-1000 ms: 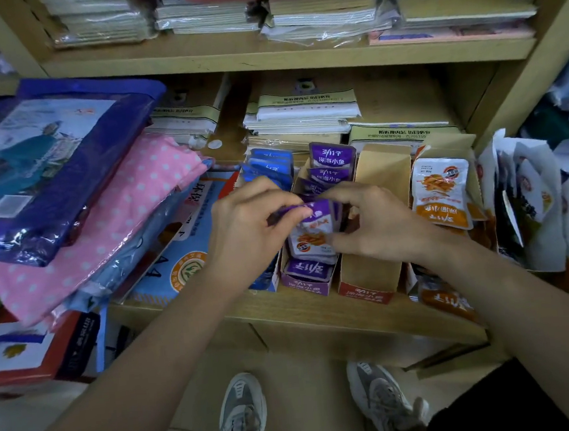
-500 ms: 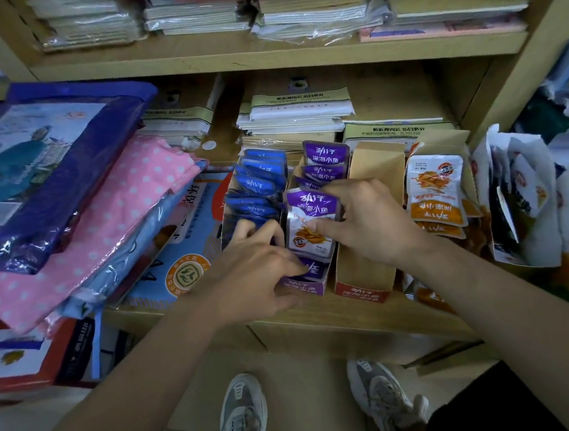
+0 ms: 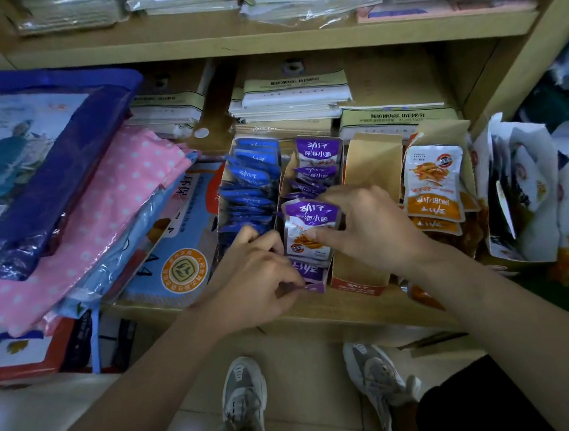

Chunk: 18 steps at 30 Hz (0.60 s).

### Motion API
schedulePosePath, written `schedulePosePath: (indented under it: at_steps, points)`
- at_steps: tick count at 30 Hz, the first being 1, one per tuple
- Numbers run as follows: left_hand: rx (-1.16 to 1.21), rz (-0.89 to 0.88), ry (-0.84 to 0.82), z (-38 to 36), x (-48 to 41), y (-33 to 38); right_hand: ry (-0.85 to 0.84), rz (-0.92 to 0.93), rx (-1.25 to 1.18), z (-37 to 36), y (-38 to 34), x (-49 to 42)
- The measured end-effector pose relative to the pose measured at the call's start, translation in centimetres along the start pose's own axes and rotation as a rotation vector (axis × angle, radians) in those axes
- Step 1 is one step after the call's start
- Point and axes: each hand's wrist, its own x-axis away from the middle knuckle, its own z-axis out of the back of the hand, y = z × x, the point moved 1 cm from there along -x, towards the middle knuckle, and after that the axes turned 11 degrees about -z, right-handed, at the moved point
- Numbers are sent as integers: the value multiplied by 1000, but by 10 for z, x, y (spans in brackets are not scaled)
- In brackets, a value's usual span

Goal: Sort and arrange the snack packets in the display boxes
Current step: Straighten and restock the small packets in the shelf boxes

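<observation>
Your head camera, sole view: sits above and just before wooden shelf point(image 3: 353, 309), faces forward and down, close, wide-angle.

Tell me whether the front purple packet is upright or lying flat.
Upright: the purple packet stands on end in the purple display box, right hand pinching it, label readable.

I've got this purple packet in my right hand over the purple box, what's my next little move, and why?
Probably slide the purple packet down into the front of the purple box. Your right hand pinches it upright above that slot, the other purple packets stand in a row behind it, and your left hand holds the box's front corner.
</observation>
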Motion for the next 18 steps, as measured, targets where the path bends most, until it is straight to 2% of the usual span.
schedulePosePath:
  at_steps: [8, 18]
  points:
    - [-100, 44, -154, 5, 11, 11, -5, -20, -9, 3, 0, 5]
    - [-55, 70, -58, 3, 17, 9, -24, -28, -36, 2, 1, 3]
